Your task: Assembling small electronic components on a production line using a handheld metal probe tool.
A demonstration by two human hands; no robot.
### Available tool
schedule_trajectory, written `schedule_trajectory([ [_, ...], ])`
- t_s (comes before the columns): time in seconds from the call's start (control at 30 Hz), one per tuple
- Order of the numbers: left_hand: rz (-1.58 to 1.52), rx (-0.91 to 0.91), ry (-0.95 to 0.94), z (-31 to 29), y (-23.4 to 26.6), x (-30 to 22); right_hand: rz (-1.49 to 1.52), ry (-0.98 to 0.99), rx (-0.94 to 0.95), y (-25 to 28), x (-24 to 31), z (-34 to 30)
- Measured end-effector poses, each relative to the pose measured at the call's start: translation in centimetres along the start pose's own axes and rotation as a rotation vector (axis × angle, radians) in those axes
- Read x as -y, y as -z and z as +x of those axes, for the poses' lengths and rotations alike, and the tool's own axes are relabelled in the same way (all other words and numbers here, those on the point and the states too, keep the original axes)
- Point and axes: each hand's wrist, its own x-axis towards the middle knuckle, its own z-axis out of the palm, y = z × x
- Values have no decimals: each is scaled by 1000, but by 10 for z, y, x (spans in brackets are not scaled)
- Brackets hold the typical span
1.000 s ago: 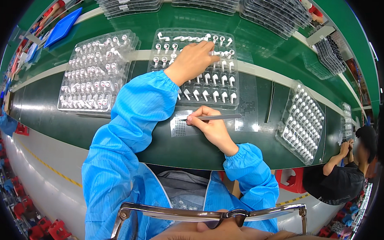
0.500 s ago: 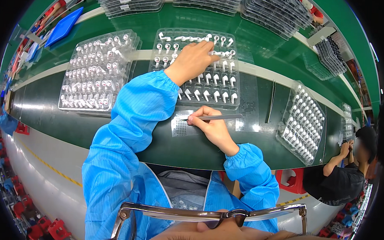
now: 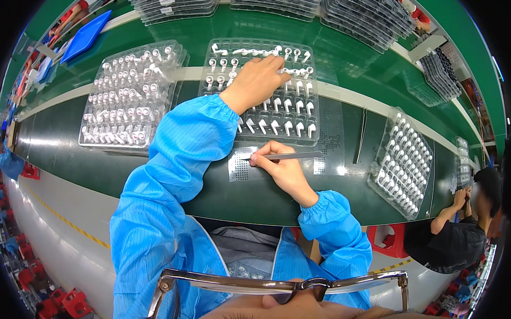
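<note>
My right hand (image 3: 278,167) holds grey tweezers (image 3: 300,155) like a pen. Their tip end, partly covered by the fingers, is over a small translucent sheet (image 3: 236,173) with rows of black dots. My left hand (image 3: 255,81) rests over a clear plastic tray (image 3: 260,137) of white earbud-like pieces with stems. Its fingers are bent together over the middle rows; whatever they grip is hidden under them. Beside the tray's right edge lies another dotted sheet (image 3: 330,156).
Stacked clear trays of white pieces (image 3: 123,93) stand on the left, another filled tray (image 3: 404,164) on the right. A second pair of tweezers (image 3: 360,135) lies between. Tray stacks (image 3: 278,3) line the back, near a blue tray (image 3: 86,35). A co-worker (image 3: 449,239) sits at right.
</note>
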Motion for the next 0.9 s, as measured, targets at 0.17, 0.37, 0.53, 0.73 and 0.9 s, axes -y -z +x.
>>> schedule_trajectory([
  [0.17, -2, 7, 4, 0, 1, 0, 5, 12, -2, 0, 0, 0],
  [0.37, -161, -74, 106, -1, 18, -4, -21, -18, 24, 1, 3, 0],
  [0.53, -470, -155, 296, -19, 54, -24, -10, -9, -7, 0, 2, 0],
  [0.73, -786, -169, 452, -66, 77, -46, 51, -35, -4, -2, 2, -2],
  [0.9, -993, -178, 534, -94, 74, -51, 68, -68, 23, 1, 6, -3],
])
